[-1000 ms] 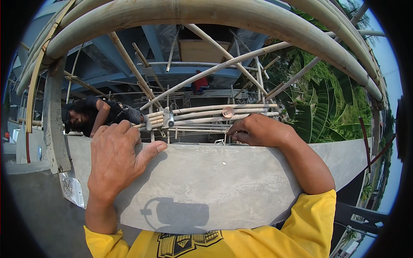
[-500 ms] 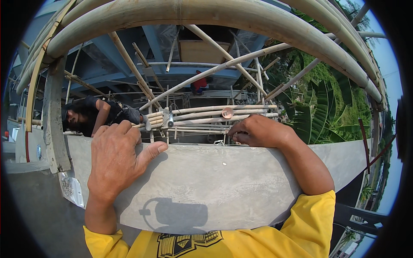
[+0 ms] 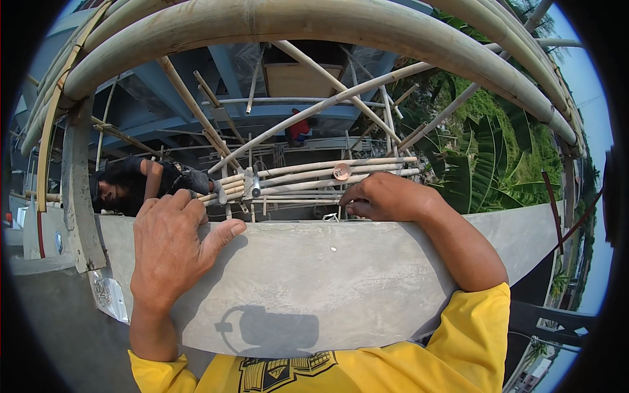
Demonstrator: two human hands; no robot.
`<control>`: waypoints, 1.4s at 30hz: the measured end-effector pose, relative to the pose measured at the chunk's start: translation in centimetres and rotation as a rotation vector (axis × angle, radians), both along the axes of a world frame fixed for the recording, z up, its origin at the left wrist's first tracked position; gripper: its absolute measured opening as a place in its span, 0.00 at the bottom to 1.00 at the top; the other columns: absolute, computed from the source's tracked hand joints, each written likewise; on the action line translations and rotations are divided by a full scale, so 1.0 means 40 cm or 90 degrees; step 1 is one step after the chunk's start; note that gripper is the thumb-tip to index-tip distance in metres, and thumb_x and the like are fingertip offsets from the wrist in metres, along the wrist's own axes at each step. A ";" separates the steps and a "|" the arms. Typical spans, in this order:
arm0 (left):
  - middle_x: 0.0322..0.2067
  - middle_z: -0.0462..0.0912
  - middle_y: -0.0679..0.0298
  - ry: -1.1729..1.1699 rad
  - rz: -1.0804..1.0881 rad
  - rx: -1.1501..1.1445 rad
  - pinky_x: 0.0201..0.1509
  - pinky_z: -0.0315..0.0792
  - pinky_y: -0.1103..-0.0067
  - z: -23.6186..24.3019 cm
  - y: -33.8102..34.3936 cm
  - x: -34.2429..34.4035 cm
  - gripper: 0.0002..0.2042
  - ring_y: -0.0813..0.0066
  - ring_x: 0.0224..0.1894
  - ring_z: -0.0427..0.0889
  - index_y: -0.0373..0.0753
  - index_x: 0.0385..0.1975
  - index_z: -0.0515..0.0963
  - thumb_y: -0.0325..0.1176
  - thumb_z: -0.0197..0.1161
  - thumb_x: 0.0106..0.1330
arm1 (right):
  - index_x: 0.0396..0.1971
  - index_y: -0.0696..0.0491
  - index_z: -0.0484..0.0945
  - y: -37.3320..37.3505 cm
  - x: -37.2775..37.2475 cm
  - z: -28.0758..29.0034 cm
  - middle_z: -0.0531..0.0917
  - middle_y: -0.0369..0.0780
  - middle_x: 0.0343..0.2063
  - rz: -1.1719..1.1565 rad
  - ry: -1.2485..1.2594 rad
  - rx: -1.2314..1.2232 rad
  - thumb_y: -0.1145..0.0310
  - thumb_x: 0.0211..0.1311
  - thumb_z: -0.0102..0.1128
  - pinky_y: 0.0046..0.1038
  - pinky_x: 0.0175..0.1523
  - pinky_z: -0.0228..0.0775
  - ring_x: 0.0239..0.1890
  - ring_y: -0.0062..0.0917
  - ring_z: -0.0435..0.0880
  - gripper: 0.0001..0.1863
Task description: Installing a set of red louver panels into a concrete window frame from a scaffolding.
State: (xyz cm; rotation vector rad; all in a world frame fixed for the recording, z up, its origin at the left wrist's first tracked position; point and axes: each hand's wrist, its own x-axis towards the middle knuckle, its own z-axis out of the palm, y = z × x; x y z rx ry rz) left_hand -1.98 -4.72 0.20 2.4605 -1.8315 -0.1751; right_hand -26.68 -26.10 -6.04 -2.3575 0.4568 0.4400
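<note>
A grey plastered concrete wall (image 3: 314,285) with a broad top runs across in front of me. My left hand (image 3: 173,245) lies on its left part, the fingers hooked over the far edge and the thumb along the top. My right hand (image 3: 377,198) reaches past the same edge farther right, fingers bent and drawn together; whatever is at the fingertips is hidden. Just left of those fingertips, a small white object (image 3: 332,217) shows at the far edge, its kind unclear. A tiny white fleck (image 3: 333,249) sits on the wall top.
A thick bamboo pole (image 3: 314,21) arches across above. Below stand bamboo scaffolding (image 3: 308,173) with an orange-pink dish (image 3: 341,171) on it, a person in dark clothes (image 3: 134,180) and a person in red (image 3: 299,124). A plastic bag of small pieces (image 3: 108,295) lies left, beside a concrete post (image 3: 82,190).
The scene beyond the wall has shifted slightly left in view. Both hands keep nearly the same places, with the right fingertips a little farther left.
</note>
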 end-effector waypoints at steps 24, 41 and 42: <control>0.24 0.74 0.59 0.001 0.018 0.021 0.40 0.65 0.67 0.003 -0.001 -0.002 0.28 0.67 0.30 0.72 0.35 0.24 0.82 0.61 0.63 0.60 | 0.44 0.54 0.83 -0.002 -0.002 -0.018 0.86 0.46 0.34 0.006 -0.017 -0.010 0.68 0.62 0.57 0.37 0.49 0.74 0.38 0.40 0.85 0.13; 0.23 0.75 0.59 -0.001 0.003 0.011 0.39 0.65 0.68 -0.002 0.003 0.006 0.29 0.65 0.30 0.73 0.34 0.25 0.82 0.62 0.61 0.60 | 0.44 0.54 0.83 -0.001 0.000 -0.016 0.86 0.45 0.33 0.024 -0.039 -0.007 0.69 0.62 0.56 0.36 0.47 0.75 0.37 0.38 0.85 0.13; 0.23 0.74 0.59 -0.005 0.002 0.011 0.39 0.65 0.68 -0.003 0.004 0.006 0.29 0.65 0.30 0.73 0.34 0.25 0.82 0.62 0.61 0.60 | 0.44 0.54 0.83 -0.001 0.000 -0.017 0.86 0.45 0.33 0.026 -0.040 -0.007 0.69 0.62 0.56 0.36 0.47 0.75 0.37 0.38 0.85 0.13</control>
